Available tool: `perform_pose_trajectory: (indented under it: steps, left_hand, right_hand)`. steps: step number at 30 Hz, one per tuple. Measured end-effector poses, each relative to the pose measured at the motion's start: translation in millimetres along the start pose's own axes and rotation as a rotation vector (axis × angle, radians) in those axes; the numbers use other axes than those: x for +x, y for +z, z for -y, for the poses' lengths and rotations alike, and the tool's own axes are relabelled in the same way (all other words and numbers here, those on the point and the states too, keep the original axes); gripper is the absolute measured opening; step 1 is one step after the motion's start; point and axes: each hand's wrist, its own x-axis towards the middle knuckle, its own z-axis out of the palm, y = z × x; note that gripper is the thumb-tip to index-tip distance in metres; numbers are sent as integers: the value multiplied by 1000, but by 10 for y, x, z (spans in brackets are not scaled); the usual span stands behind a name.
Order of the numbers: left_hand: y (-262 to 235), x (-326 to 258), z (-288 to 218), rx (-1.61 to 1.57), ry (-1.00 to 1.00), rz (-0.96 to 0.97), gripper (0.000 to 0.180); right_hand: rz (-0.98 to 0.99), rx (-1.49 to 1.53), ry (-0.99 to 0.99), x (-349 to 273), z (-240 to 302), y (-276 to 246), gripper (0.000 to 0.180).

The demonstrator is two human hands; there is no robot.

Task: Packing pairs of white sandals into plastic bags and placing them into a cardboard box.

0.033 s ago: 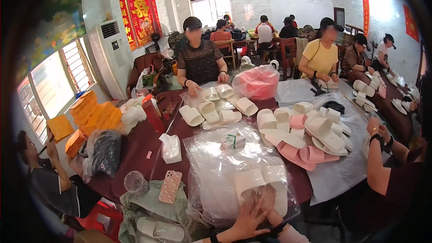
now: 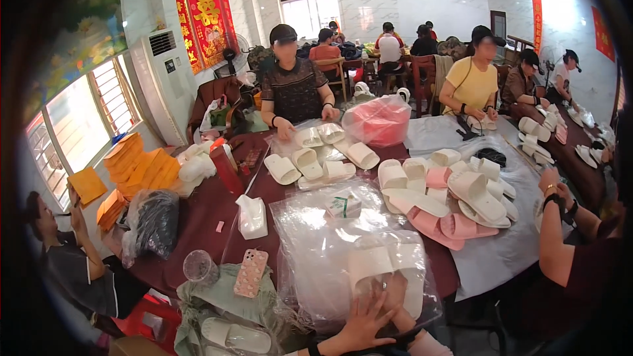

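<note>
Crowded maroon table (image 2: 198, 217) in a tiled workroom, slipper packing all round.
Left to right: phone in pink case (image 2: 250, 272) parked clear of my work; my left hand (image 2: 361, 323) lies flat with fingers spread, right hand (image 2: 399, 295) cupped, both pressing the bagged white slippers (image 2: 379, 267) against the near edge. Loose clear bags (image 2: 316, 237) and a small box (image 2: 343, 205) crowd the space ahead; pink and white slippers (image 2: 455, 198) are piled to the right.
</note>
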Motion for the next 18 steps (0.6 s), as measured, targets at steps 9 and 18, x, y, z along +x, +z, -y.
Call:
perform_pose_trajectory:
  steps: [9,18]
  left_hand:
    - [-109,-115,294,230,-96,81,73]
    - [45,43,323,-327,-245,-532,63]
  right_hand:
    - [-307,335,299,145,619,-631,35]
    - [-574,325,146,351,435,-336,42]
